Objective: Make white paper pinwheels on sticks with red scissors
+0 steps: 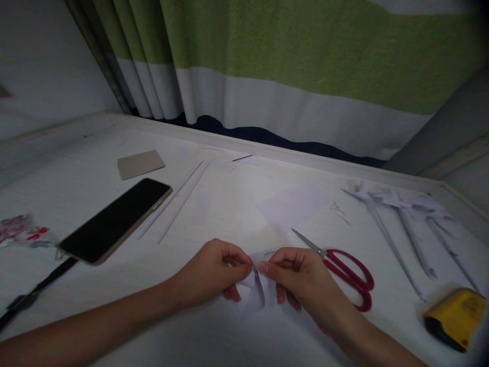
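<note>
Hands [214,270] [301,278] over white tabletop [235,204], curtain [305,61] beyond

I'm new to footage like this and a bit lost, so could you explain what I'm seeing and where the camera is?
There's no machine: a person's bare left hand and right hand are at work, seen from a camera worn on that person's head. Both hands pinch thin white paper. On the white surface lie red-handled scissors near the right hand, a smartphone and a yellow-and-black object, perhaps a tape measure. A green-and-white curtain hangs beyond.
</note>
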A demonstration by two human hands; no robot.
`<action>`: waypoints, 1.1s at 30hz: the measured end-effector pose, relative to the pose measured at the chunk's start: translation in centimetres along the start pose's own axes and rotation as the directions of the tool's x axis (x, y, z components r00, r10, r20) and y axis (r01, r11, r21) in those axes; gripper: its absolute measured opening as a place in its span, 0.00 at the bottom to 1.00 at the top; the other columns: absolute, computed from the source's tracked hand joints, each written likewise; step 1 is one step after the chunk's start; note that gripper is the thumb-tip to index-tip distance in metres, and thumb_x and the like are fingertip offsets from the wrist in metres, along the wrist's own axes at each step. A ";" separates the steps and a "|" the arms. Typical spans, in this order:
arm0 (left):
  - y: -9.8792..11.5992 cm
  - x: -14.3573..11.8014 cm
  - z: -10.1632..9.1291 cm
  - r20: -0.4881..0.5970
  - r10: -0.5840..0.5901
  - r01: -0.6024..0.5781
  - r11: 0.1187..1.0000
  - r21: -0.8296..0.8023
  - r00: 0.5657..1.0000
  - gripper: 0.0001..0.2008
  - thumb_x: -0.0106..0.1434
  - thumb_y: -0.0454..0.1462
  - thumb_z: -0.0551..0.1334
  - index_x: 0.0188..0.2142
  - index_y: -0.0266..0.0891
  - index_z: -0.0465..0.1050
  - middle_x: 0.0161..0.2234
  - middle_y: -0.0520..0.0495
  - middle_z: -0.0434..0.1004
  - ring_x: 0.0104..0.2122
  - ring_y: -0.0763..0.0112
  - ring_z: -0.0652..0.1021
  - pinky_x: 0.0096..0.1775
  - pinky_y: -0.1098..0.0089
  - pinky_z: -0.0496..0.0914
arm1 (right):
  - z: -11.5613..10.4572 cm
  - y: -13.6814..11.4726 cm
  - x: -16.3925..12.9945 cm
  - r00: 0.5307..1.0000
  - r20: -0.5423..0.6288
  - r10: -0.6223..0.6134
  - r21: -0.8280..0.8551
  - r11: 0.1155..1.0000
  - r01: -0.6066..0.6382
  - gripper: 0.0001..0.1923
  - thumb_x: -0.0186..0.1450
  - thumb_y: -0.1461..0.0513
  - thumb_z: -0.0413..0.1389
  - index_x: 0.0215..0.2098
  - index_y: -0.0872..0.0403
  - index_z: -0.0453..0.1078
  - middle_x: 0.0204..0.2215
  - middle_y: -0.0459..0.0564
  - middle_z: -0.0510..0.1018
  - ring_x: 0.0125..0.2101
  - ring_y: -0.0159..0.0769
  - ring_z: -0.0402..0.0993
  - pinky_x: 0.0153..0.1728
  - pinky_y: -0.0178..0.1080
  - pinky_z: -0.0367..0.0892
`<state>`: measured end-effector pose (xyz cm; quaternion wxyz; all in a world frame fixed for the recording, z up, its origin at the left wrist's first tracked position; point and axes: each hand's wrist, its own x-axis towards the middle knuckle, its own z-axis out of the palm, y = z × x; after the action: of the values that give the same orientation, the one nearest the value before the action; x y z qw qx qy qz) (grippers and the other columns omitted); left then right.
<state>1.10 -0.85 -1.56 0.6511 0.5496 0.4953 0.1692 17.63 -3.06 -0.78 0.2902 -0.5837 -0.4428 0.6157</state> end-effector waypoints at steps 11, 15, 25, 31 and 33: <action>0.3 -0.3 0.1 -0.022 -0.027 0.027 0.999 0.028 0.999 0.07 0.50 0.37 0.59 0.25 0.33 0.70 0.17 0.54 0.68 0.14 0.78 0.71 0.16 0.80 0.62 | 0.7 0.2 0.1 0.999 -0.034 -0.015 0.003 1.000 0.015 0.11 0.50 0.59 0.61 0.17 0.57 0.66 0.05 0.37 0.65 0.05 0.18 0.50 0.05 0.24 0.45; 0.3 -0.3 0.1 -0.025 -0.022 0.023 0.999 0.039 0.999 0.07 0.50 0.37 0.59 0.24 0.33 0.71 0.14 0.54 0.68 0.14 0.77 0.70 0.17 0.80 0.61 | 0.9 0.2 0.1 0.999 -0.050 -0.023 0.020 1.000 0.024 0.12 0.48 0.58 0.62 0.16 0.57 0.67 0.05 0.38 0.65 0.05 0.19 0.51 0.05 0.25 0.44; 0.1 -0.2 0.0 -0.019 -0.001 0.003 0.998 0.068 1.000 0.06 0.50 0.34 0.58 0.23 0.33 0.71 0.14 0.55 0.67 0.14 0.78 0.70 0.16 0.81 0.60 | 1.0 0.2 0.0 0.997 -0.068 -0.046 -0.026 0.999 0.044 0.10 0.48 0.60 0.62 0.16 0.58 0.68 0.06 0.38 0.66 0.05 0.17 0.51 0.04 0.23 0.46; 0.2 -0.3 0.0 -0.018 0.017 -0.015 0.995 0.103 1.000 0.06 0.50 0.33 0.57 0.23 0.34 0.71 0.13 0.56 0.67 0.14 0.78 0.70 0.16 0.82 0.60 | 1.1 0.4 -0.2 0.996 -0.071 -0.048 -0.095 0.995 0.041 0.09 0.52 0.60 0.59 0.18 0.57 0.69 0.07 0.39 0.67 0.05 0.18 0.52 0.04 0.23 0.49; 0.2 -0.3 -0.1 -0.017 0.017 -0.015 0.993 0.113 1.000 0.06 0.50 0.33 0.56 0.23 0.34 0.71 0.12 0.56 0.67 0.14 0.78 0.70 0.16 0.82 0.60 | 1.1 0.4 -0.2 0.996 -0.075 -0.053 -0.097 0.994 0.046 0.09 0.51 0.60 0.59 0.18 0.57 0.69 0.07 0.39 0.67 0.05 0.19 0.53 0.04 0.23 0.50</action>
<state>0.99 -0.96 -1.20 0.6131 0.5881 0.5055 0.1508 16.62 -3.66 -1.09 0.2941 -0.6091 -0.4743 0.5636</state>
